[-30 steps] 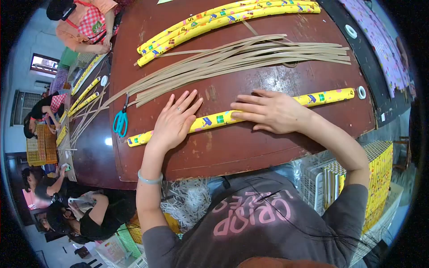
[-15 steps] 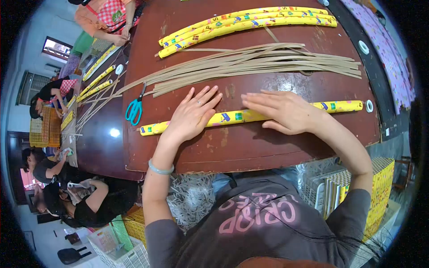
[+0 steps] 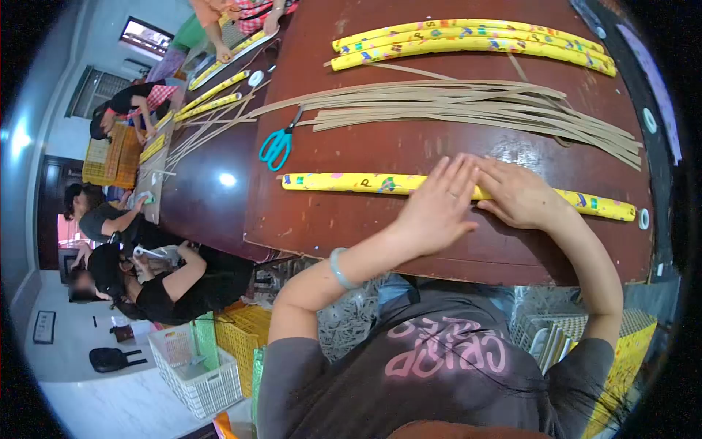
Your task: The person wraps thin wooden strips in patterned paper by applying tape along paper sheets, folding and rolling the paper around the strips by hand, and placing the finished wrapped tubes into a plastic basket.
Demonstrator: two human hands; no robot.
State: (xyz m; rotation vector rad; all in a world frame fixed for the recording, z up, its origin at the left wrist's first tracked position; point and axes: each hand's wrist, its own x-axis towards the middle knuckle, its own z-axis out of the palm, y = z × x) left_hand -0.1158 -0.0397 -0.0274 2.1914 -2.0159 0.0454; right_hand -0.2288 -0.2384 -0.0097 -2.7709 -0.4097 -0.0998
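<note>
Brown-red paint covers the big table point(image 3: 351, 227), and it looks worn and scratched in spots. One long yellow roll point(image 3: 351, 183) lies on it, close to the person, just in front of the pale strips point(image 3: 453, 102). Left hand point(image 3: 436, 205) and right hand point(image 3: 521, 192) both lie flat across the middle of the roll, palms down. They do not grab anything; the fingers are stretched out, and the tips of the two hands are very close together (I can't tell if they touch).

To do this pressing or rolling well, I think both palms should push softly and the same amount, so the roll stays straight. Too hard a push in the middle might bend it or crease its paper. Spreading the hands wider could help the two ends turn evenly.

Now the counting. Under the hands is one roll. At the back lie what look like three more yellow rolls point(image 3: 468, 45), side by side. One pair of blue-green scissors point(image 3: 286, 134) rests near the roll's left end. The strips cross too much to count. One pale bracelet point(image 3: 337, 269) circles the left wrist.
</note>
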